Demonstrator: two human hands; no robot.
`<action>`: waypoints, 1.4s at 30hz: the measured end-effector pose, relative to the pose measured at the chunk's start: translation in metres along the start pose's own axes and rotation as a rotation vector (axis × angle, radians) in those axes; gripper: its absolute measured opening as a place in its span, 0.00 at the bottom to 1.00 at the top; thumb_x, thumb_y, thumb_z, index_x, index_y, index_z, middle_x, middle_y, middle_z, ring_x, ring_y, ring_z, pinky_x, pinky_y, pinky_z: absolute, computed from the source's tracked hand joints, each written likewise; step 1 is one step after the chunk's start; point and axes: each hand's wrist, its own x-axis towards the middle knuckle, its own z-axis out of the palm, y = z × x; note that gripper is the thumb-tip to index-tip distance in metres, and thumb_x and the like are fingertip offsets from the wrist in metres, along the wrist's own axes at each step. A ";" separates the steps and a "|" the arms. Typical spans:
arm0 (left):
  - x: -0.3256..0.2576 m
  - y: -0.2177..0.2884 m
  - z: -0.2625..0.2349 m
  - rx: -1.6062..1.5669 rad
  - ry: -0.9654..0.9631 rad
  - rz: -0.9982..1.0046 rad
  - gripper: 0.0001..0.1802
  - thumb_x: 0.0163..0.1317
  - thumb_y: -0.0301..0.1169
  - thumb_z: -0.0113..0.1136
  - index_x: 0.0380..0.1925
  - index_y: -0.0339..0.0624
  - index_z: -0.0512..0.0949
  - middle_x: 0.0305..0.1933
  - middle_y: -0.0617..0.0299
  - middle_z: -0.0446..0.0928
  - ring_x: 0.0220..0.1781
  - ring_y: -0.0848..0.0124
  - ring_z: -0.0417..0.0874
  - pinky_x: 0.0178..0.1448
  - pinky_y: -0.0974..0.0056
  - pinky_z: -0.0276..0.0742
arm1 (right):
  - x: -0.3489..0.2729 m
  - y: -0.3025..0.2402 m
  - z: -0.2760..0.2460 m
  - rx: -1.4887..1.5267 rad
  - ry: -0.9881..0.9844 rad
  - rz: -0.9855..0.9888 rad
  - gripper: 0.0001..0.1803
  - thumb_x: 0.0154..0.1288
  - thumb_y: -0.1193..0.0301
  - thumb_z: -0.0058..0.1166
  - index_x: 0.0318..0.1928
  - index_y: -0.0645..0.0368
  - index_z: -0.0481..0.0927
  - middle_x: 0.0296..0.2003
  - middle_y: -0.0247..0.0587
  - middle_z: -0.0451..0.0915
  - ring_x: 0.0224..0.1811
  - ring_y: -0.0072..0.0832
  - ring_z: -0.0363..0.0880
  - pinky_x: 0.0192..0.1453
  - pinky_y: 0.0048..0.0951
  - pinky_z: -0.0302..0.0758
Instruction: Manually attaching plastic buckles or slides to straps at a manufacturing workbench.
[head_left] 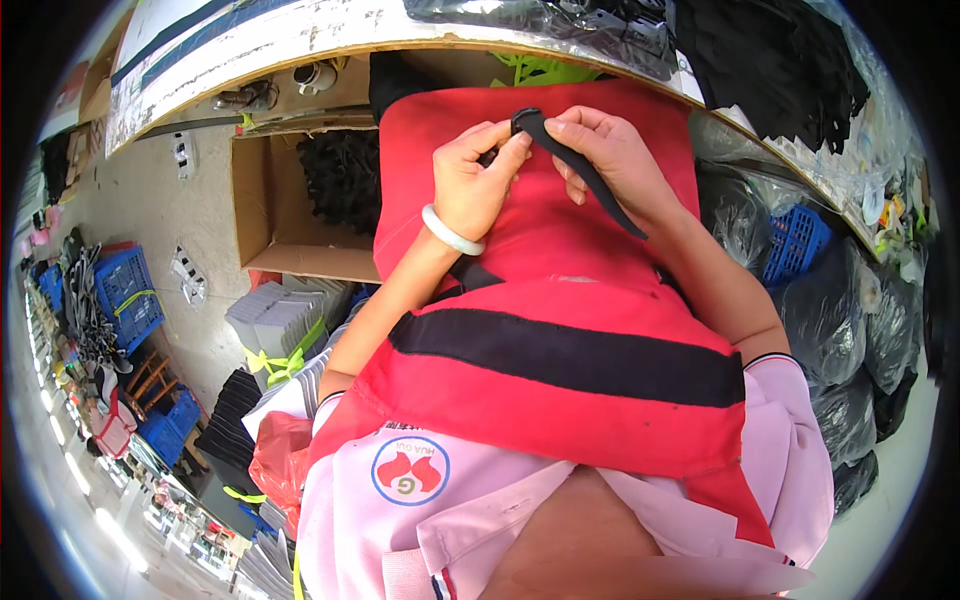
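Note:
Above my lap, which a red apron (540, 215) covers, both hands grip one black fabric strap (597, 185). My left hand (475, 180), with a pale bangle on its wrist, pinches the folded end of the strap between thumb and forefinger. Close beside it, my right hand (612, 155) has thumb and fingers closed on the strap just past the fold. From there the loose tail hangs down to the right across my right wrist. A small dark part at the folded end is too small to make out.
Ahead runs a worn table edge (400, 47) with a pile of black strips (770, 70) at its right. An open cardboard box (300, 262) holding black pieces stands left of my lap. Tied grey stacks (275, 320) lie nearer. Black plastic bags (820, 320) and a blue basket (795, 245) are at right.

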 end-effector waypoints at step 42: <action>-0.006 0.005 -0.008 -0.127 -0.103 0.040 0.08 0.59 0.18 0.61 0.39 0.33 0.83 0.40 0.61 0.77 0.26 0.79 0.77 0.22 0.77 0.72 | 0.000 0.010 -0.011 -0.166 -0.036 -0.065 0.11 0.69 0.64 0.55 0.36 0.60 0.79 0.22 0.27 0.72 0.20 0.12 0.66 0.22 0.17 0.64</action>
